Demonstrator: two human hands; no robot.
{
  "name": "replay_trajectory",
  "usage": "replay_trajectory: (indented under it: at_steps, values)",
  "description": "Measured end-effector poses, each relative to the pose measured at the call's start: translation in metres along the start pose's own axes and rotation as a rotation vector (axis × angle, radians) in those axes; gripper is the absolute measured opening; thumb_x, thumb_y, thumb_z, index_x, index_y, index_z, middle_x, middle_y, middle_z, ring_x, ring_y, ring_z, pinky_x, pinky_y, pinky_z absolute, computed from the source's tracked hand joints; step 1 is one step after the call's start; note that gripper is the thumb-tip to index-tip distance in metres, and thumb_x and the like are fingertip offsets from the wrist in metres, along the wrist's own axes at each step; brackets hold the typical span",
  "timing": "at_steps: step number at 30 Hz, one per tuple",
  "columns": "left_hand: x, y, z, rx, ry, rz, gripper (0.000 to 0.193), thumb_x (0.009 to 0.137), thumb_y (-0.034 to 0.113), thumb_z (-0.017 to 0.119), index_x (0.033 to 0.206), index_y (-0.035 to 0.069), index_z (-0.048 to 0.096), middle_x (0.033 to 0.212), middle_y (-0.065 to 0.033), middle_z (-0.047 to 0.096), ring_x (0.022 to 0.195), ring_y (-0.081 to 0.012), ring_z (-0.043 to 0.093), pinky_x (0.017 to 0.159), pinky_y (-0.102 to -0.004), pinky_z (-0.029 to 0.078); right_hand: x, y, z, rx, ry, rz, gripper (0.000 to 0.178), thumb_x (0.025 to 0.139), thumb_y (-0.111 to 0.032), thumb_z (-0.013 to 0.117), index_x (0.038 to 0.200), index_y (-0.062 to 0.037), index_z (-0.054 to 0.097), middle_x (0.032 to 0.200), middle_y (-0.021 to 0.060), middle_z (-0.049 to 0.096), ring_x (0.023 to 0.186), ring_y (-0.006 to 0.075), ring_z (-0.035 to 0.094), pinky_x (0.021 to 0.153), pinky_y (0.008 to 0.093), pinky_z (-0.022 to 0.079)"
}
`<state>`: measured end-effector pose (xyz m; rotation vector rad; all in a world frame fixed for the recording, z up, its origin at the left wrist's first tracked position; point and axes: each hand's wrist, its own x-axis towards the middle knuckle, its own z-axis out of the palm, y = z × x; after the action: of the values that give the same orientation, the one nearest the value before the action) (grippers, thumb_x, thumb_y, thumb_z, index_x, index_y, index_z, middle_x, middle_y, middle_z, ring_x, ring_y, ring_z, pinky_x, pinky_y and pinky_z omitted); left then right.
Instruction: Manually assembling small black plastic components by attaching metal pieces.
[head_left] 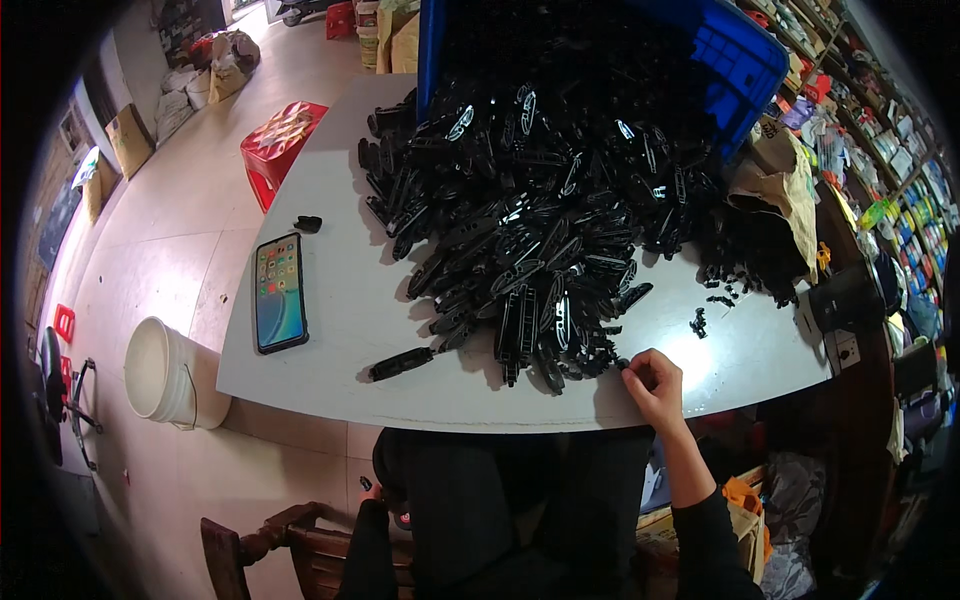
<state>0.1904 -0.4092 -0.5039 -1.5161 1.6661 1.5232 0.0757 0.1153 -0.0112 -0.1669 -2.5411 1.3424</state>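
Observation:
My right hand [657, 386] is at the table's front edge, thumb and forefinger pinched on a small black plastic piece [622, 365] beside a cluster of tiny black parts [594, 358]. My left hand [372, 493] is low beside my leg, below the tabletop. Its fingers are partly hidden and look closed, with a small dark bit at their tips that I cannot make out. A big heap of long, glossy black plastic parts [520, 230] covers the middle of the table. One long black part [401, 364] sticks out at the heap's near left.
A blue crate [745, 70] lies tipped behind the heap on the white table [330, 385]. A phone [280, 292] with its screen lit lies left, near a small black piece [308, 224]. A paper sack [790, 170] stands right. A white bucket [165, 375] and red stool [280, 140] stand left.

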Motion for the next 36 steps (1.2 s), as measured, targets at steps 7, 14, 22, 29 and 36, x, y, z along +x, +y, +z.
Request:
replay_trajectory:
  at_steps: [7,14,22,29,36]
  values:
    - [-0.042,0.021,0.010,-0.187,-0.008,-0.097,0.017,0.071,0.014,0.060,0.076,-0.001,0.055,0.062,-0.0087,0.053,0.053,-0.0219,0.052,0.050,-0.0351,0.045,-0.004,0.002,-0.003,0.000,0.029,-0.004,0.011,0.075,-0.005,0.064,0.075,-0.0014,0.053,0.060,-0.0023,0.049,0.053,0.0032,0.043,0.048,0.0187,0.033]
    - [-0.091,0.051,-0.032,-0.334,-0.025,0.569,0.014,0.083,0.015,0.056,0.083,0.008,0.044,0.057,-0.0030,0.044,0.039,-0.0143,0.042,0.035,-0.0278,0.033,-0.002,-0.003,0.011,0.113,-0.002,0.048,0.010,0.080,-0.006,0.064,0.079,-0.0020,0.055,0.065,-0.0028,0.050,0.057,0.0030,0.044,0.054,0.0180,0.036]
    - [-0.427,0.210,0.014,-0.444,-0.553,0.869,0.029,0.092,0.027,0.046,0.112,0.007,0.044,0.077,-0.0042,0.046,0.051,-0.0090,0.038,0.045,-0.0203,0.030,-0.030,-0.027,0.010,0.908,0.072,0.230,0.007,0.084,-0.007,0.058,0.083,-0.0029,0.053,0.073,0.0049,0.055,0.060,0.0111,0.051,0.056,0.0215,0.040]
    - [-0.505,0.231,0.080,-0.372,-0.956,0.868,0.031,0.094,0.017,0.043,0.120,0.001,0.040,0.078,-0.0050,0.048,0.054,-0.0063,0.038,0.048,-0.0187,0.031,-0.064,-0.054,0.022,1.103,-0.089,0.298,0.010,0.082,-0.008,0.064,0.082,-0.0016,0.056,0.073,0.0045,0.057,0.061,0.0101,0.052,0.057,0.0215,0.041]
    - [-0.539,0.257,0.153,-0.216,-1.232,0.584,0.031,0.089,0.016,0.055,0.116,0.001,0.049,0.069,0.0036,0.043,0.048,-0.0007,0.031,0.043,-0.0157,0.024,-0.068,-0.052,0.029,1.081,-0.164,0.337,0.009,0.082,-0.007,0.063,0.081,-0.0026,0.056,0.074,0.0025,0.057,0.061,0.0089,0.050,0.058,0.0198,0.039]
